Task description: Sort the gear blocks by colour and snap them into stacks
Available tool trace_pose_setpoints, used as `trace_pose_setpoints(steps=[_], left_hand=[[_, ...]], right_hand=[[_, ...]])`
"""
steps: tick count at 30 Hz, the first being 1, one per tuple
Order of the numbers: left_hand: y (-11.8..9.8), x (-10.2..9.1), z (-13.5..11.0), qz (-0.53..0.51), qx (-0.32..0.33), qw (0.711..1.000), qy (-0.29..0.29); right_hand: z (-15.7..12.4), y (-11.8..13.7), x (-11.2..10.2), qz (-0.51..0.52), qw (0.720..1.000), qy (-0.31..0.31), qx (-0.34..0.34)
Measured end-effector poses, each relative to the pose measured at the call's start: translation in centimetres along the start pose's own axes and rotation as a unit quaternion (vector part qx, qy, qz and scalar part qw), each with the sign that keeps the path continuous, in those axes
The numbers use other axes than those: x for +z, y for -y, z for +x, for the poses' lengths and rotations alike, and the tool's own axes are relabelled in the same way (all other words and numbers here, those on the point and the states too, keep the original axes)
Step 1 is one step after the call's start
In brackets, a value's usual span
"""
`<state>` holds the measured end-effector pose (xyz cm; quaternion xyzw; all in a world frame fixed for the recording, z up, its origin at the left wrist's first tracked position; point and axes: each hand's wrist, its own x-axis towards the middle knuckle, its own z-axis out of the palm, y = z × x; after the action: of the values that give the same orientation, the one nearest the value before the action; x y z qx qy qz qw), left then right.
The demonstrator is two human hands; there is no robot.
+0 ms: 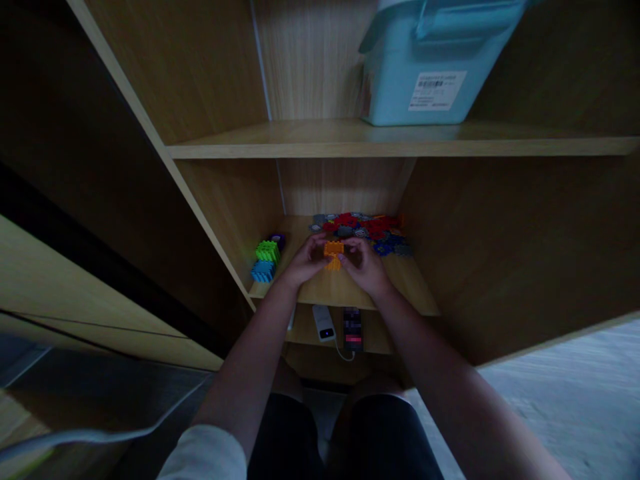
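Between my two hands is an orange block of toothed-edge plastic pieces (334,249), raised over the middle shelf. My left hand (306,261) grips it from the left, thumb at its lower part. From the right, my right hand (366,265) holds the same block with curled fingers and thumb. Beyond my hands lies a loose pile of red, blue and grey plastic pieces (373,225). Left of my left hand stand a green toothed block (268,251) and a blue toothed block (263,271), with a dark purple object (277,241) behind them.
On the upper shelf (320,148) sits a light blue lidded bin (425,73). The lower shelf holds a white power bank (323,323) and a phone (353,328) joined by a white cable. Wooden side panels (500,247) enclose the shelves; a pale cable runs at lower left.
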<state>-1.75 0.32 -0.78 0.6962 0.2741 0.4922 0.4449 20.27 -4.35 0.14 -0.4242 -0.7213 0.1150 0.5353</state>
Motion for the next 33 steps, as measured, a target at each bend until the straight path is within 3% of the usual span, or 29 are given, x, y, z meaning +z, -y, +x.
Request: trace_pose_setpoints(steps=[16,33], left_hand=[[0.8,-0.6,0.2,0.002,0.011,1.0,0.029],[1.0,-0.5,0.2,-0.016,-0.003,1.0,0.016]], right_hand=[[-0.4,-0.6,0.1,0.021,0.999,0.023,0.016],[-0.4,-0.9,0.3,0.025,0.999,0.034,0.019]])
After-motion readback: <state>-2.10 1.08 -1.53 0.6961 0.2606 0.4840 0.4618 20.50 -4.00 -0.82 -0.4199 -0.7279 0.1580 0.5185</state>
